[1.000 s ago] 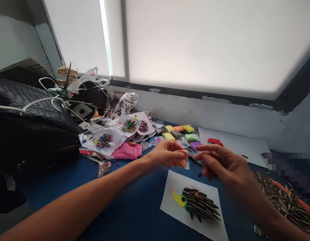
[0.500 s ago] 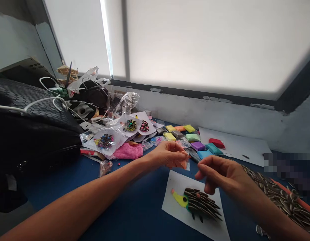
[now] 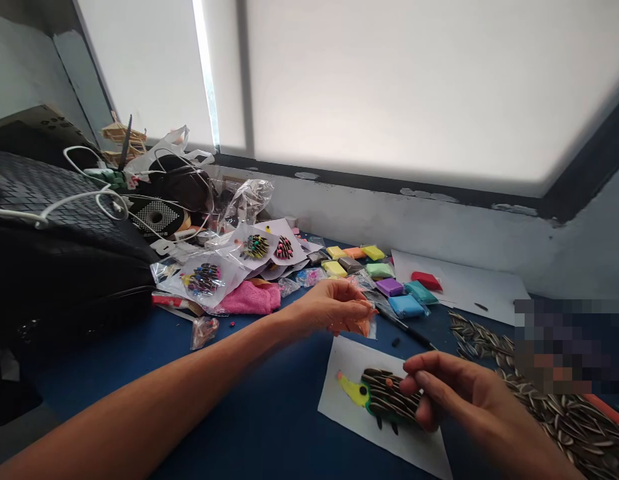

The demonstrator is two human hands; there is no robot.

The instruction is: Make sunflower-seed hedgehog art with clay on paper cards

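Observation:
My left hand [image 3: 339,307] is closed on a clear packet of orange modelling clay [image 3: 359,323], held above the blue table. Over a white sheet of paper [image 3: 334,403] is my right hand [image 3: 447,393], thumb and index finger pinched together. Anything between those fingertips is too small to make out. On the sheet lies a hedgehog picture [image 3: 387,400], with a yellow clay face, pink nose, black eye and sunflower seeds as spines. One small orange dot [image 3: 389,383] sits among the seeds. My right fingers cover the rear of the hedgehog.
Several clay packets, among them a purple packet [image 3: 389,287] and a blue packet [image 3: 406,306], lie beyond my hands. Sunflower seeds [image 3: 554,407] spread at right. Other hedgehog pictures [image 3: 204,278], a pink cloth [image 3: 252,298] and a black bag [image 3: 74,267] are at left.
My right hand has moved down and nearer to me, from beside the packet to over the hedgehog's rear. The left hand still holds the orange clay packet. The view has shifted slightly.

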